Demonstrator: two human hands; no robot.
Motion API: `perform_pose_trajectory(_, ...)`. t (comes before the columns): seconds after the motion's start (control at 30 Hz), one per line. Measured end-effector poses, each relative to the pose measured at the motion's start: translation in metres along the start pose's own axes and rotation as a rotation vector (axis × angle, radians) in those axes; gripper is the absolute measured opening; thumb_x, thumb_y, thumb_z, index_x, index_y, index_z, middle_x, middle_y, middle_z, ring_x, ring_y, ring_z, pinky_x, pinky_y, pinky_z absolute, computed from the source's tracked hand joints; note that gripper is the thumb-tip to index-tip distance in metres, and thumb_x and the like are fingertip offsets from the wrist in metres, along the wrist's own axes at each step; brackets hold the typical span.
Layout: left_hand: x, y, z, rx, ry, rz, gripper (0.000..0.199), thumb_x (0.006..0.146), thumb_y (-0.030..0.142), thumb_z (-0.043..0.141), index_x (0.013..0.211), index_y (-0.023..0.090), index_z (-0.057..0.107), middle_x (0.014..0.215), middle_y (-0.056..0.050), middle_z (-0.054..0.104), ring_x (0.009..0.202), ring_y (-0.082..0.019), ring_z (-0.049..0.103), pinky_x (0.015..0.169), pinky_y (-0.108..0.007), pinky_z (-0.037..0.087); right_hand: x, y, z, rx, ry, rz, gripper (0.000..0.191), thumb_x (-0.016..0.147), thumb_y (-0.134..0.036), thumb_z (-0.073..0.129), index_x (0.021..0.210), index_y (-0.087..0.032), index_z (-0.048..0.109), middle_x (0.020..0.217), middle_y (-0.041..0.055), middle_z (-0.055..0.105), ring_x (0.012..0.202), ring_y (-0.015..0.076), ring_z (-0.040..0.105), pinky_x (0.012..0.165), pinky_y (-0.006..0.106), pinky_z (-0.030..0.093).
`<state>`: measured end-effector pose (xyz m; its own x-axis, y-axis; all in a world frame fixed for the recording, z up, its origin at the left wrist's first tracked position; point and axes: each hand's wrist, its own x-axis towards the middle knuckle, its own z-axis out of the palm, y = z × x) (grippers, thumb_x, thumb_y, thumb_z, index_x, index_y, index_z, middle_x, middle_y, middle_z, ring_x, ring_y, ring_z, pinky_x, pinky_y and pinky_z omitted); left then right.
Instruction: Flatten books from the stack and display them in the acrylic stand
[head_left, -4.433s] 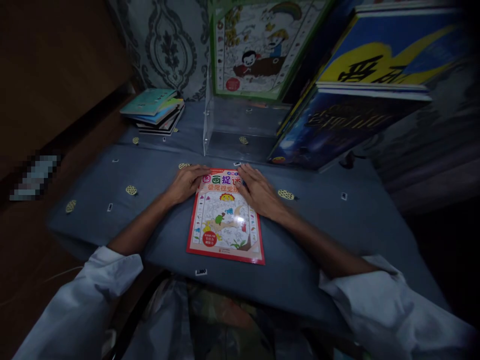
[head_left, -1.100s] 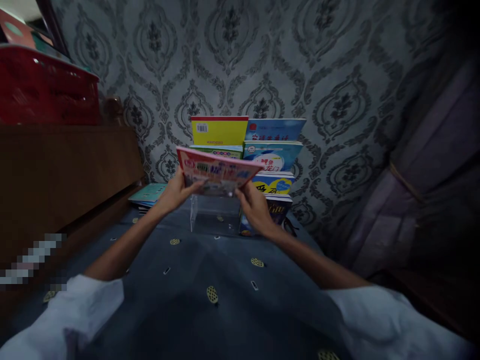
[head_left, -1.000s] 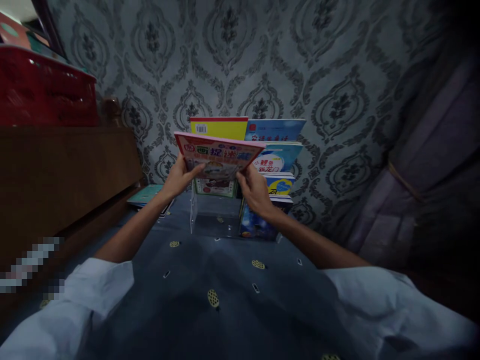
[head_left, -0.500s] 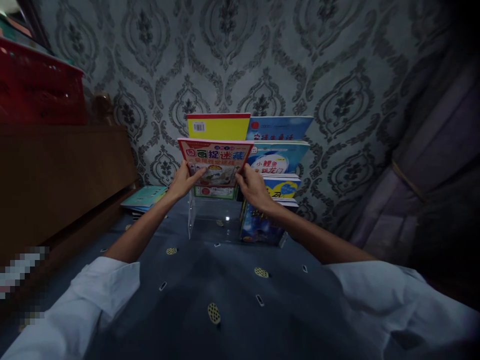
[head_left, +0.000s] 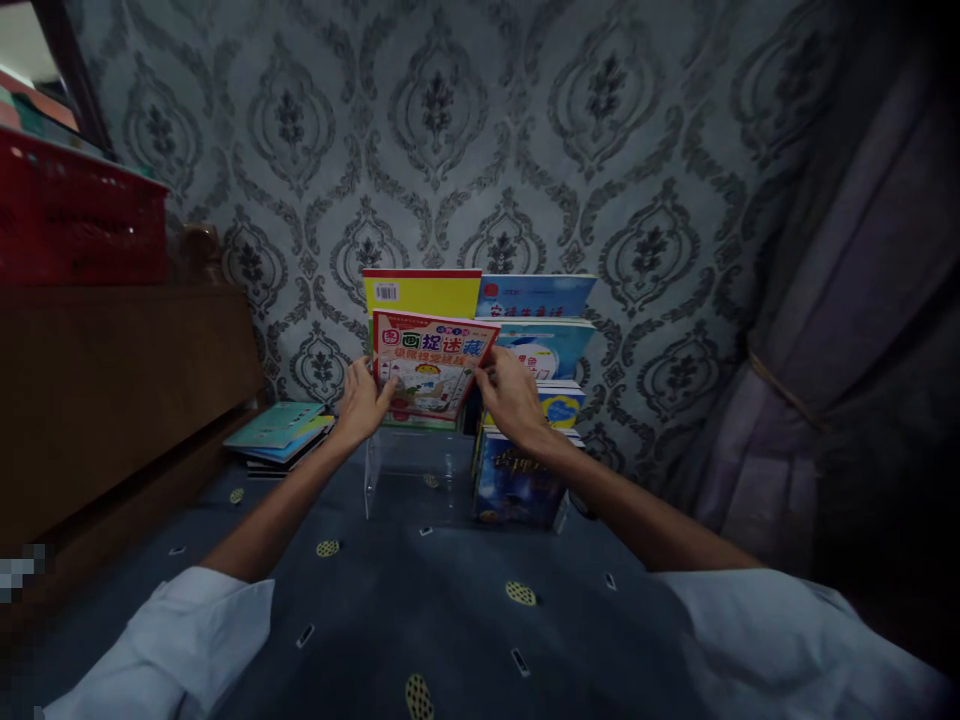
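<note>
A red-bordered children's picture book (head_left: pixel 431 365) with Chinese lettering is held up at the left side of a clear acrylic book rack (head_left: pixel 420 470). My left hand (head_left: pixel 362 402) is closed on its lower left edge, thumb in front. At the right edge, my right hand (head_left: pixel 514 400) pinches the cover; its other fingers are partly hidden. Directly behind stands a yellow book (head_left: pixel 427 293) with a red top edge and a barcode. On the rack's right side, stepped rows hold blue books (head_left: pixel 540 295), a light-blue book (head_left: pixel 566 345) and dark-blue books (head_left: pixel 521 485).
A loose pile of thin books (head_left: pixel 281 430) lies left of the rack on the dark patterned cloth (head_left: pixel 420 610). Further left stands a wooden cabinet (head_left: pixel 127 390) with a red basket (head_left: pixel 82 215) on top. Patterned wallpaper (head_left: pixel 435 130) is behind; a tied curtain (head_left: pixel 795 370) hangs right.
The view has tipped up, so everything sits lower in it. The picture book's cover shows more fully and leans slightly. My left thumb has moved outward to the book's left edge.
</note>
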<state>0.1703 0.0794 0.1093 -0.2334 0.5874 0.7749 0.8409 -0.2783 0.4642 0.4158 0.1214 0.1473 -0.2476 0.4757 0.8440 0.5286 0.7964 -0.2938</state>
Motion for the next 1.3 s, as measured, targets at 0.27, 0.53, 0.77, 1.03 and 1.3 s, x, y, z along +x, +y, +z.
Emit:
perform_pose_trajectory(0.27, -0.001, -0.009, 0.012, 0.066, -0.059, -0.061, 0.048, 0.086, 0.029, 0.058, 0.129, 0.014, 0.041, 0.128, -0.019, 0.052, 0.131, -0.036, 0.046, 0.113, -0.053, 0.036, -0.002, -0.002, -0.001, 0.132, 0.017, 0.043, 0.045, 0.092, -0.023, 0.048, 0.136, -0.017, 0.049, 0.111, 0.0149, 0.068, 0.097, 0.0291, 0.066, 0.083, 0.043, 0.054)
perform_pose_trajectory(0.53, 0.000, -0.004, 0.012, 0.048, -0.044, -0.050, 0.054, 0.083, 0.026, 0.060, 0.132, 0.015, 0.042, 0.127, -0.017, 0.050, 0.133, -0.036, 0.044, 0.113, -0.053, 0.035, 0.011, -0.003, -0.015, 0.095, -0.033, 0.069, 0.019, 0.092, -0.023, 0.050, 0.104, -0.019, 0.064, 0.097, 0.0109, 0.073, 0.087, 0.0265, 0.068, 0.077, 0.037, 0.052)
perform_pose_trajectory(0.77, 0.020, -0.008, 0.006, -0.020, -0.066, -0.108, 0.035, 0.081, 0.024, 0.062, 0.113, 0.018, 0.050, 0.116, -0.013, 0.056, 0.128, -0.034, 0.048, 0.111, -0.051, 0.039, 0.024, -0.009, -0.011, -0.038, -0.030, 0.056, 0.017, 0.091, -0.021, 0.053, 0.098, -0.019, 0.068, 0.090, 0.0099, 0.074, 0.085, 0.0269, 0.067, 0.076, 0.036, 0.049)
perform_pose_trajectory(1.03, 0.020, -0.018, 0.005, -0.073, -0.110, -0.142, 0.012, 0.083, 0.025, 0.060, 0.090, 0.022, 0.051, 0.094, -0.007, 0.061, 0.106, -0.029, 0.060, 0.100, -0.048, 0.047, 0.020, -0.004, 0.000, -0.208, -0.156, 0.103, 0.011, 0.091, -0.027, 0.061, 0.090, -0.023, 0.071, 0.081, 0.0086, 0.075, 0.085, 0.0279, 0.068, 0.073, 0.034, 0.048)
perform_pose_trajectory(1.3, 0.019, -0.012, -0.003, -0.135, -0.097, -0.131, 0.012, 0.088, 0.032, 0.054, 0.093, 0.022, 0.052, 0.089, -0.006, 0.064, 0.093, -0.028, 0.063, 0.090, -0.045, 0.051, 0.016, -0.009, -0.007, -0.191, -0.138, 0.159, 0.011, 0.090, -0.026, 0.062, 0.094, -0.022, 0.072, 0.087, 0.0084, 0.077, 0.085, 0.0279, 0.070, 0.072, 0.035, 0.049)
